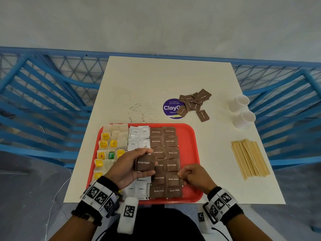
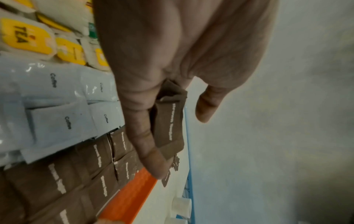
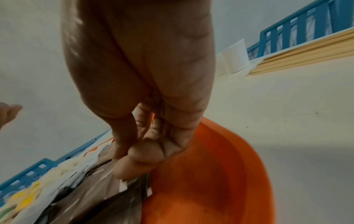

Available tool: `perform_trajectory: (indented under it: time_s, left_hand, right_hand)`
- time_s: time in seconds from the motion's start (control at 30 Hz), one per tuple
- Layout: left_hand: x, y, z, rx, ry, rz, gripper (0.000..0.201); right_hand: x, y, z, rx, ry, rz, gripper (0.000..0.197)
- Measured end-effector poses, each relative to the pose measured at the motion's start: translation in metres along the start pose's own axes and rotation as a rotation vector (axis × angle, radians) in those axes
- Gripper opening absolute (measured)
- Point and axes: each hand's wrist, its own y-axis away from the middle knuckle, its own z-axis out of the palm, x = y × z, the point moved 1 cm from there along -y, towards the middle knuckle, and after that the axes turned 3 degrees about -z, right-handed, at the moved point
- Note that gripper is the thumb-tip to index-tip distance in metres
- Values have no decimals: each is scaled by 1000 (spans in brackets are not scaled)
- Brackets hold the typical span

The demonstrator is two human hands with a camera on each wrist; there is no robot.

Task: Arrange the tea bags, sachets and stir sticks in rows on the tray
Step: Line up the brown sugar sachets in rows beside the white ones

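Note:
A red tray [image 1: 194, 153] holds tea bags [image 1: 107, 148] on its left, white coffee sachets [image 1: 139, 134] in the middle and two columns of brown sugar sachets [image 1: 165, 141] on the right. Above the tray's middle, my left hand [image 1: 150, 161] grips a small stack of brown sugar sachets [image 1: 143, 162], seen edge-on as the stack [image 2: 170, 121] in the left wrist view. My right hand [image 1: 180, 175] has curled fingers and pinches the right edge of a brown sachet [image 1: 173, 179] lying in the right column. Wooden stir sticks [image 1: 250, 159] lie in a bundle on the table to the right.
A loose pile of brown sachets [image 1: 194, 101] lies beyond the tray, partly on a purple round sticker [image 1: 171, 107]. Two white paper cups [image 1: 240, 103] stand at the far right. Dark crumbs [image 1: 140, 110] are scattered behind the tray. Blue railing [image 1: 52, 101] surrounds the table.

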Motion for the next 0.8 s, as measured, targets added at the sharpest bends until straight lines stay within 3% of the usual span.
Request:
perform_trajectory:
  time_s: [0.2,0.37,0.47,0.53,0.67,0.8]
  left_hand:
    - [-4,0,-3,-100,52,-49,38]
    - [-7,-1,-5,-164,20,-52,36]
    - [-8,-1,2,-83,-127,-3,28]
    - [-9,1,10,-53,-243,48,23]
    - [-4,5,17,17,-347,139,21]
    - [1,6,12,43,-344,132,27]
  right_hand:
    - [1,-5,6,136,12,40,19]
    - [-25,8,1,327,144,-106,32]
    - [-74,27,1,150,-125,-240,30]
    - [-99,34,4,27,-183,-289,24]
    - [-110,28,0,17,-198,-304,13]
    - [-109,27,-3,-44,-231,-305,13]
